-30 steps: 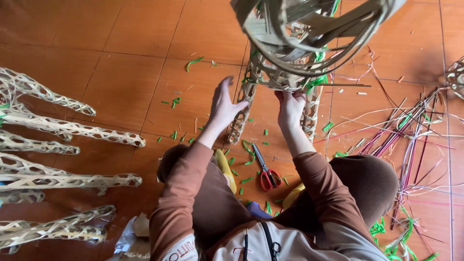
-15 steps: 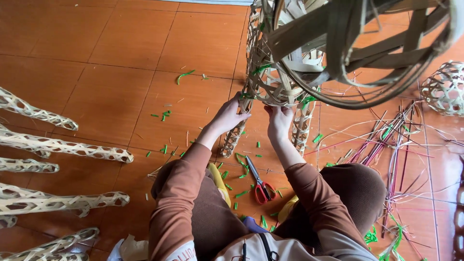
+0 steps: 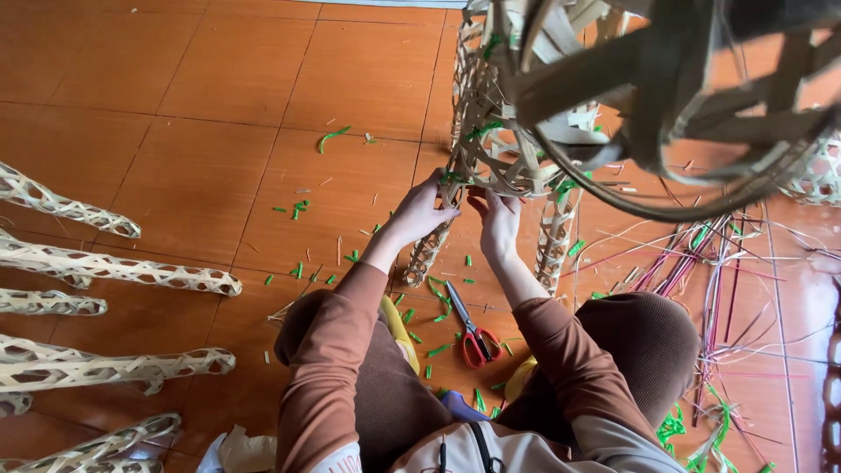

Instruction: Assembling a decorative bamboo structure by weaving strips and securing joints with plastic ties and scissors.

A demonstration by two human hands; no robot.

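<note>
A tall open-weave bamboo frame with woven legs stands on the orange tiled floor in front of me. My left hand grips a woven strip at the lower edge of the frame, beside a green tie. Just to its right, my right hand pinches the same lower edge, fingers closed on the weave. Both arms wear brown sleeves. Red-handled scissors lie on the floor between my knees, untouched.
Several long woven bamboo tubes lie along the left. Green clippings scatter over the tiles. Loose pink, green and pale strips are piled at the right. A round woven ball sits at the right edge.
The view has tilted and closed in on the frame, which fills more of the top right. Both hands have stayed at the frame's lower edge, shifting only slightly along the weave.
</note>
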